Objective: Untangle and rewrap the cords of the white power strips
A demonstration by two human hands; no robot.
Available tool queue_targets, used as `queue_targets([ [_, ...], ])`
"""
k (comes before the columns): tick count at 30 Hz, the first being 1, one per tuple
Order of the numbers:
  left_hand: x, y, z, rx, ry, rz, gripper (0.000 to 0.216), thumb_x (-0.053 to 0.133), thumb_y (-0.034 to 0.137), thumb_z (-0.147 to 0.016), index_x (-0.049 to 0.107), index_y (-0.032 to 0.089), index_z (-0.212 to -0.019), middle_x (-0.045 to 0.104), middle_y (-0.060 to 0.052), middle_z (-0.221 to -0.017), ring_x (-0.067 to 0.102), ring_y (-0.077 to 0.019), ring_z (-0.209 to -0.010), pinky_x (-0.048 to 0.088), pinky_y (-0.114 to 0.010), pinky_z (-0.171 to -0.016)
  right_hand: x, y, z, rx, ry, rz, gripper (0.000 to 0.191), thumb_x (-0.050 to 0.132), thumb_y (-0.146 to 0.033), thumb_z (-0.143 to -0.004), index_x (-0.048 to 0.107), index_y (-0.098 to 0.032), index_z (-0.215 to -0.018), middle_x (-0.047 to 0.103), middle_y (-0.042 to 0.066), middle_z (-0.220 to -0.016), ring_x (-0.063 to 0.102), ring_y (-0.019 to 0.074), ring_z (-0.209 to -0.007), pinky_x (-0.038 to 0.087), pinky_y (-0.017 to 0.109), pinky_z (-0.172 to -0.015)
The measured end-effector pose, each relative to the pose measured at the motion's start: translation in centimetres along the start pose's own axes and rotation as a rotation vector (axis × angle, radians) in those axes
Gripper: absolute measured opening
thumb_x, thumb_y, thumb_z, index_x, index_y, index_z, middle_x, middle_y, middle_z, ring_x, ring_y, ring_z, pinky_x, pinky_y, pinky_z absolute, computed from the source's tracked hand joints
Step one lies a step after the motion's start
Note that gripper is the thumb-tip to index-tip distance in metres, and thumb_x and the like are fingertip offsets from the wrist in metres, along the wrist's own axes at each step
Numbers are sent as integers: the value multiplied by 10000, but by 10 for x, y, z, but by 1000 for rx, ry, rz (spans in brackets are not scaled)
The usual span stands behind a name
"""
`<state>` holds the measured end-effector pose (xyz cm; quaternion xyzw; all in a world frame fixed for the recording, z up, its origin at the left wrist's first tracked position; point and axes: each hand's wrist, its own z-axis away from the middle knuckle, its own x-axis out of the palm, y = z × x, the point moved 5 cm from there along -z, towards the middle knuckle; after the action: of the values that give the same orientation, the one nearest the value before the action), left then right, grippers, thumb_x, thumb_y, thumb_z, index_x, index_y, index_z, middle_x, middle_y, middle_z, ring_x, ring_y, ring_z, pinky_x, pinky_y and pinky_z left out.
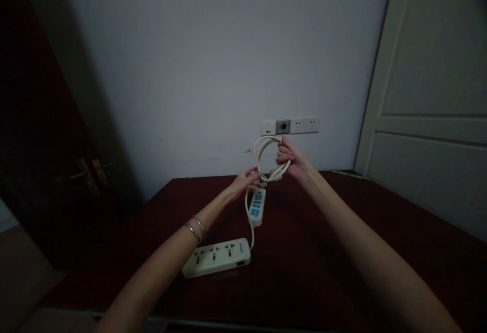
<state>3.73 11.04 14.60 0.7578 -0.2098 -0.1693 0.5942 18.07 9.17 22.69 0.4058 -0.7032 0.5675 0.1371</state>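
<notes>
White cord (280,172) in loops above the dark red table (312,242)

The right hand (287,155) is closed around the looped cord. The left hand (245,182) touches its low left side, but I cannot tell if those fingers squeeze. The cord runs down to the near power strip (218,258), which has plug holes on its top. Another strip (257,207), with blue sockets, lies farther back on the table.

Looped white cable (281,172), raised, attached power strip (218,260), flat
</notes>
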Motion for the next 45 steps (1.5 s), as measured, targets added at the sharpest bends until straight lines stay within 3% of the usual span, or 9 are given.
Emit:
queue_targets([
  [6, 11, -59, 61, -382, -286, -124, 419, 671, 379, -684, 515, 144, -993, 632, -69, -812, 618, -150, -652, 455, -264, -605, -42, -31, -6, -177, 452, -61, 255, 451, -195, -893, 431, -208, -639, 459, -87, -439, 442, 26, -329, 497, 122, -444],
  [9, 17, -75, 87, -449, -394, -374, 226, 585, 364, -743, 548, 142, -767, 584, -18, -678, 548, -110, -588, 418, -227, -574, -53, -45, -3, -274, 514, -71, 222, 384, -113, -887, 496, -205, -719, 599, -33, -604, 593, 46, -510, 541, 148, -575],
  [15, 34, -26, 101, -119, -351, -1008, 204, 452, 382, -812, 514, 191, -771, 521, -23, -665, 501, -159, -575, 400, -290, -579, -60, -44, 1, -334, 604, 54, 192, 474, -14, -789, 536, -179, -714, 668, 11, -718, 649, 84, -641, 538, 158, -542],
  [18, 39, 18, 101, -33, -281, -1265, 243, 384, 378, -840, 545, 203, -787, 509, -35, -622, 469, -170, -500, 393, -323, -558, -51, -25, -1, -230, 505, 303, 113, 584, -56, -747, 570, -161, -708, 680, 46, -737, 653, 110, -637, 526, 163, -473],
  [23, 48, 76, 94, 125, -363, -1325, 210, 501, 326, -785, 570, 206, -627, 513, -15, -541, 397, -126, -410, 392, -310, -563, -20, 29, 9, 129, 39, 569, 17, 608, -148, -775, 612, -131, -772, 695, 103, -784, 665, 140, -647, 536, 187, -492],
  [30, 37, 124, 75, 326, -460, -1284, 158, 519, 232, -761, 598, 168, -640, 539, -7, -575, 433, -95, -495, 326, -226, -525, 24, 71, 48, 370, -362, 638, 218, 606, -326, -795, 598, -111, -830, 685, 93, -721, 661, 142, -652, 541, 248, -651],
  [35, 23, 138, 66, 398, -264, -1310, 215, 513, 340, -793, 563, 137, -741, 537, -25, -715, 453, -109, -639, 338, -226, -580, 38, 73, 58, 407, -388, 540, 318, 573, -435, -798, 561, -116, -790, 608, 22, -574, 595, 117, -519, 501, 241, -534],
  [39, 14, 134, 60, 313, -167, -1159, 341, 589, 404, -732, 530, 126, -918, 556, -28, -771, 473, -113, -661, 374, -234, -603, 38, 71, 57, 403, -362, 547, 378, 542, -487, -804, 566, -112, -769, 366, -100, -398, 336, 31, -327, 385, 173, -392],
  [45, 22, 109, 54, 55, -476, -766, 466, 699, 300, -619, 576, 146, -1041, 630, -40, -909, 570, -146, -792, 437, -264, -713, 36, 66, 51, 385, -415, 555, 222, 706, -293, -684, 554, -132, -704, 332, -122, -378, 201, -4, -303, 265, 137, -321],
])
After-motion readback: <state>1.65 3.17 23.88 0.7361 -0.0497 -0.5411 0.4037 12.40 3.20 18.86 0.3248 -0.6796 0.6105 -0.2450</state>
